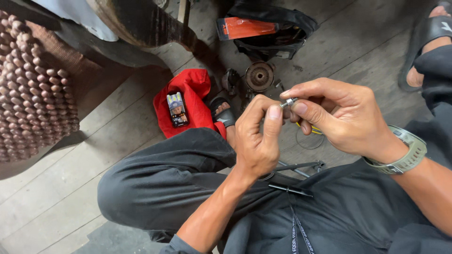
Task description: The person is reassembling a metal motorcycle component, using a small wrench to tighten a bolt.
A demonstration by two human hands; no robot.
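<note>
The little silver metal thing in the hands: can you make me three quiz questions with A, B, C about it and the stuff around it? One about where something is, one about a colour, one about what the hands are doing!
1. Where does the phone lie?
A. on the red cloth
B. on the person's lap
C. inside the black bag

2. What colour is the flat packet on the bag?
A. blue
B. orange
C. white

3. How is the small silver metal part held?
A. it lies loose on the floor
C. one hand holds it, the other hangs away
B. pinched between the fingertips of both hands

Answers:
1 A: the phone rests on the red cloth on the wooden floor.
2 B: the packet is plainly orange.
3 B: the left hand and right hand both pinch it.
</note>
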